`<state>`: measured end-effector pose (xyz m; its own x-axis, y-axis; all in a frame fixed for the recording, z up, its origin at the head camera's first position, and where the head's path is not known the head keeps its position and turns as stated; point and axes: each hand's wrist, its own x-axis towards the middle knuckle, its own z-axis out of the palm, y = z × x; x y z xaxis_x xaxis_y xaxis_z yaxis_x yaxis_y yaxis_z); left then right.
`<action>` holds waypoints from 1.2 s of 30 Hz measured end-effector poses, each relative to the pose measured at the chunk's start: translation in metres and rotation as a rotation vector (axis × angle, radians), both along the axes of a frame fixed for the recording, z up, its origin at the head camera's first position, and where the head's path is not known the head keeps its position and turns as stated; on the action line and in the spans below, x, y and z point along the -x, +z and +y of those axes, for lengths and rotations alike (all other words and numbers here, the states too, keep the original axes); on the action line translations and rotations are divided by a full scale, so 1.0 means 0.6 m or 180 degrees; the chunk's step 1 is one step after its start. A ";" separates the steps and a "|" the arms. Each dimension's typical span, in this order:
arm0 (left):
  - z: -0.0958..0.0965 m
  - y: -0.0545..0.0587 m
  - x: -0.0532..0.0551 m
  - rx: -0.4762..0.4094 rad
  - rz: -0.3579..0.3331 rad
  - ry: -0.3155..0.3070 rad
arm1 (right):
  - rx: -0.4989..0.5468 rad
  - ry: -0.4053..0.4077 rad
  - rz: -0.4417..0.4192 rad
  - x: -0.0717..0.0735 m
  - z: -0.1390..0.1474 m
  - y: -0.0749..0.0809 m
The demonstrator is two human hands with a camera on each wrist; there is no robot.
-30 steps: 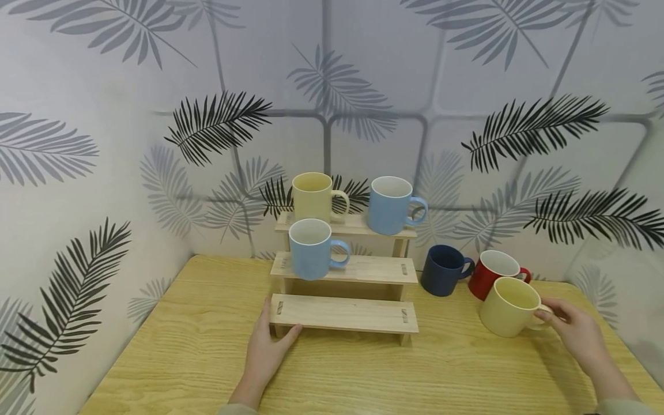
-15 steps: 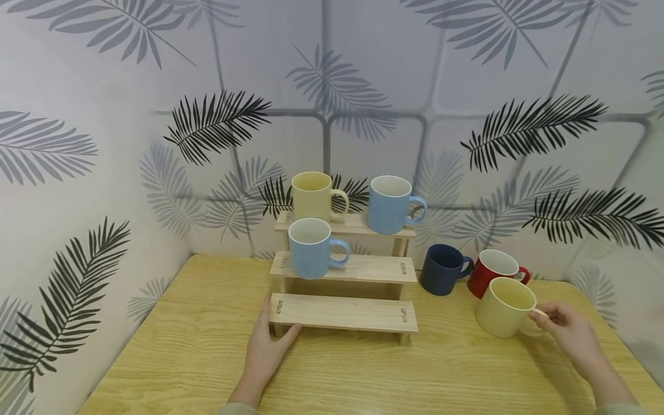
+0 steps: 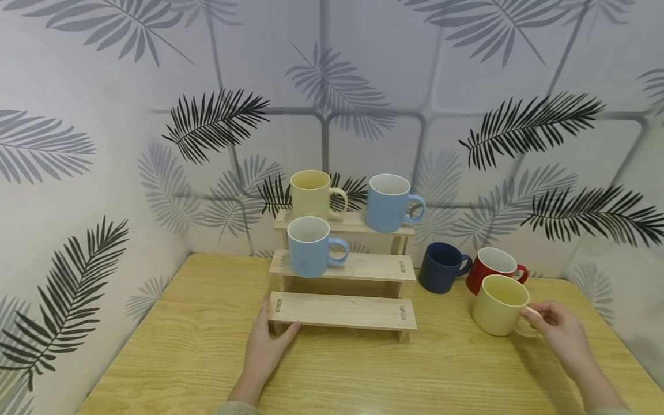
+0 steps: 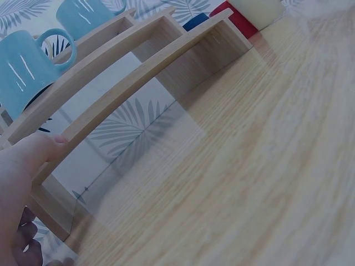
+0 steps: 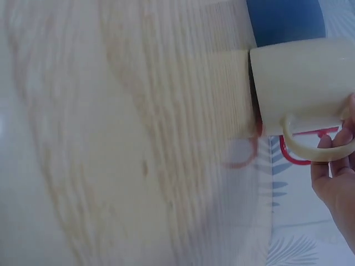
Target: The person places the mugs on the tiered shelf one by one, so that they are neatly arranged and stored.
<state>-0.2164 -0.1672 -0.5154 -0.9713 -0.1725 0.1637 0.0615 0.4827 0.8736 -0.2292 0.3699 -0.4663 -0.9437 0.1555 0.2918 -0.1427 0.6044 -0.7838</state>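
Note:
My left hand grips the left end of the lowest tier of a three-tier wooden display rack. In the left wrist view its thumb lies over the front board, with the other fingers curled at the end. My right hand pinches the handle of a pale yellow mug, upright at the right of the table. Behind that mug, a red mug is partly hidden. A dark blue mug stands to its left; the right wrist view shows it beyond the yellow one.
On the rack's top tier stand another yellow mug and a light blue mug. A second light blue mug sits on the middle tier's left side. Leaf-patterned walls bound the wooden table at the back and left.
The yellow mug in my right hand has shifted a little to the left, overlapping the red mug more. My left hand keeps its place on the rack.

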 end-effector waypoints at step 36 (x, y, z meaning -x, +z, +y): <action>-0.001 -0.001 -0.001 0.0031 0.0016 -0.0015 | 0.1646 -0.0035 0.1092 0.001 -0.172 0.093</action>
